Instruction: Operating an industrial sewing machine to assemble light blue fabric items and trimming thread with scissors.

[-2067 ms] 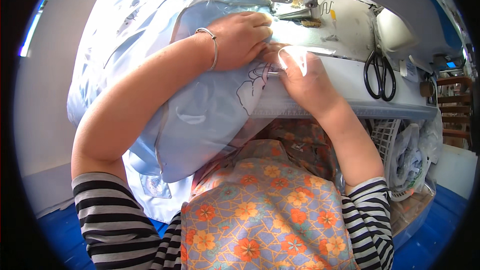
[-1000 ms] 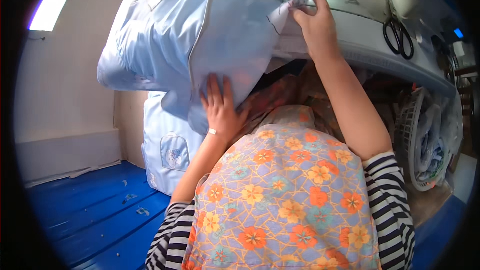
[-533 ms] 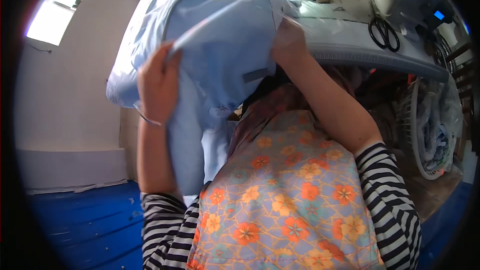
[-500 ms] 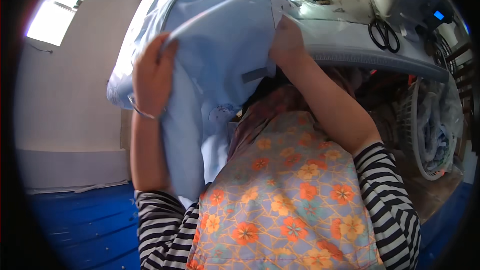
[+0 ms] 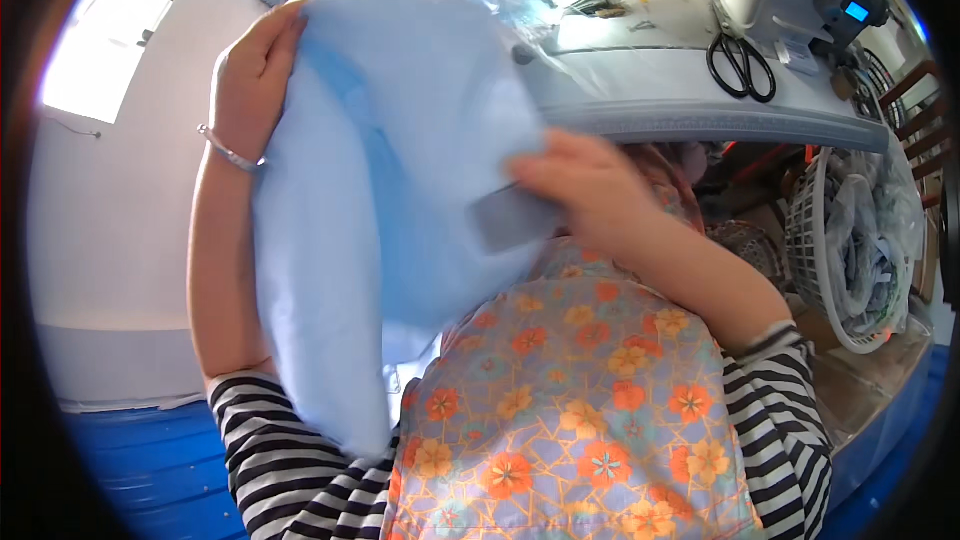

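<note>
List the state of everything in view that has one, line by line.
Light blue fabric: held up, draped in folds
Left hand: closed on the fabric's edge
Right hand: blurred beside the grey patch, grip unclear
Black-handled scissors: lying on the sewing table, unheld
Small screen: lit blue
White basket: holding clear plastic

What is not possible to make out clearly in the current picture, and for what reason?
All in the head view:
Right hand: blurred, so whether it grips the blue cloth is unclear.
Grey patch: blurred; its material cannot be told.
Sewing machine: its top is cut off by the upper edge.
White basket: contents partly veiled by clear plastic.
Small screen: too small to read.
</note>
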Demonstrator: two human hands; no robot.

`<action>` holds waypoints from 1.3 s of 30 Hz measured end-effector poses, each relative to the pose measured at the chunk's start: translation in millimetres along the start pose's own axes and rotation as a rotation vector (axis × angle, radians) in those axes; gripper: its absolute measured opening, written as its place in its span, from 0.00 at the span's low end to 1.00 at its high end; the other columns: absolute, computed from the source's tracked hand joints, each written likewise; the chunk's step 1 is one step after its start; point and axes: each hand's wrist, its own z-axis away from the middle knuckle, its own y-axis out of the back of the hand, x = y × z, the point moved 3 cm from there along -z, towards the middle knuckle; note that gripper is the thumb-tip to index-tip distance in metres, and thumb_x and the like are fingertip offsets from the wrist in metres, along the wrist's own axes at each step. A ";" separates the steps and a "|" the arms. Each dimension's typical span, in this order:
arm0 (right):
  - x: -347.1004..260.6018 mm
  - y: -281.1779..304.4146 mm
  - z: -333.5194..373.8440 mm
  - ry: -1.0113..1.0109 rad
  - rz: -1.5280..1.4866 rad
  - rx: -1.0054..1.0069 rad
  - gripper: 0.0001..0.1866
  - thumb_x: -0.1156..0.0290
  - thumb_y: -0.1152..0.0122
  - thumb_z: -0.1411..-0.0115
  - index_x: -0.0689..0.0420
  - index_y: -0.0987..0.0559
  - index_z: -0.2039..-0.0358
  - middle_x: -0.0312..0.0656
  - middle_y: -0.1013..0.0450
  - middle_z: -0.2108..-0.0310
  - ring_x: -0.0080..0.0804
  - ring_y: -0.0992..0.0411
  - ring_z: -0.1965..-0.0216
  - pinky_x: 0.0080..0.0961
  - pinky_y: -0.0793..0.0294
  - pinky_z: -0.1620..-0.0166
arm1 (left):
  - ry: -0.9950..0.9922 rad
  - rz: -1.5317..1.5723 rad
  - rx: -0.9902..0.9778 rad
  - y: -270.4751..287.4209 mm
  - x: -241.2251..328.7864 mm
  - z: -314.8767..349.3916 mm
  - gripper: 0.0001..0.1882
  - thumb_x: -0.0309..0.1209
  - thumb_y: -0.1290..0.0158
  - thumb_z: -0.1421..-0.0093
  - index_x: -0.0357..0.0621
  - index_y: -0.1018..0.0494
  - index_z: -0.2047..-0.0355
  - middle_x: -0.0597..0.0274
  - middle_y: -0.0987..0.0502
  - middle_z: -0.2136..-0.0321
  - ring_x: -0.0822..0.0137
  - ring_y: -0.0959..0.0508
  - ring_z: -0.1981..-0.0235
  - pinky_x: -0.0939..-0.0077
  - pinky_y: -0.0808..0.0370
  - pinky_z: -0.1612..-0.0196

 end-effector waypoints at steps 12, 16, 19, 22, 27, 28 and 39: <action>24.6 80.6 79.4 -0.585 0.047 0.054 0.16 0.64 0.45 0.35 0.64 0.23 0.56 0.38 0.23 0.62 0.21 0.26 0.63 0.19 0.27 0.57 | -0.416 -0.152 -0.808 -68.8 132.4 45.0 0.04 0.26 0.47 0.48 0.42 0.27 0.72 0.56 0.23 0.73 0.54 0.22 0.69 0.57 0.25 0.70; 6.1 66.5 66.3 -0.571 0.105 0.011 0.16 0.65 0.44 0.36 0.65 0.23 0.56 0.38 0.23 0.62 0.22 0.25 0.64 0.19 0.27 0.57 | -0.688 -0.336 -0.369 -119.6 128.9 5.8 0.32 0.36 0.37 0.51 0.43 0.33 0.46 0.57 0.27 0.52 0.57 0.29 0.48 0.59 0.34 0.45; 2.6 74.6 68.0 -0.483 0.097 0.024 0.16 0.66 0.45 0.36 0.66 0.24 0.55 0.38 0.23 0.63 0.21 0.26 0.64 0.19 0.27 0.58 | -0.374 -0.484 -0.915 -160.6 56.1 23.6 0.28 0.33 0.38 0.54 0.43 0.29 0.51 0.56 0.28 0.50 0.55 0.30 0.46 0.57 0.34 0.43; 13.4 73.7 64.9 -0.527 0.008 0.004 0.15 0.67 0.45 0.36 0.66 0.24 0.55 0.38 0.23 0.62 0.20 0.26 0.64 0.19 0.27 0.59 | -0.498 -0.511 -0.786 -160.7 17.9 35.1 0.16 0.33 0.44 0.48 0.44 0.24 0.59 0.63 0.23 0.61 0.63 0.24 0.54 0.61 0.30 0.48; 6.0 84.6 62.5 -0.555 0.085 -0.034 0.15 0.68 0.45 0.36 0.65 0.24 0.54 0.37 0.23 0.63 0.21 0.26 0.63 0.20 0.27 0.58 | -0.576 -0.411 -0.395 -62.7 1.1 21.7 0.08 0.21 0.44 0.50 0.45 0.22 0.69 0.61 0.20 0.66 0.62 0.22 0.58 0.61 0.32 0.43; 7.0 88.3 61.5 -0.570 0.083 -0.103 0.16 0.67 0.44 0.36 0.65 0.24 0.53 0.38 0.23 0.62 0.21 0.26 0.62 0.20 0.27 0.57 | -0.546 -0.435 -0.425 -50.6 -3.3 26.6 0.08 0.19 0.44 0.50 0.45 0.21 0.70 0.61 0.20 0.64 0.62 0.22 0.57 0.60 0.33 0.42; 25.4 76.7 -37.6 -0.456 -0.084 0.130 0.21 0.64 0.37 0.41 0.65 0.26 0.53 0.44 0.24 0.63 0.28 0.24 0.66 0.23 0.24 0.63 | -0.315 -0.205 -0.786 -207.7 79.4 -79.5 0.20 0.35 0.53 0.39 0.37 0.30 0.50 0.48 0.27 0.49 0.51 0.28 0.47 0.64 0.33 0.42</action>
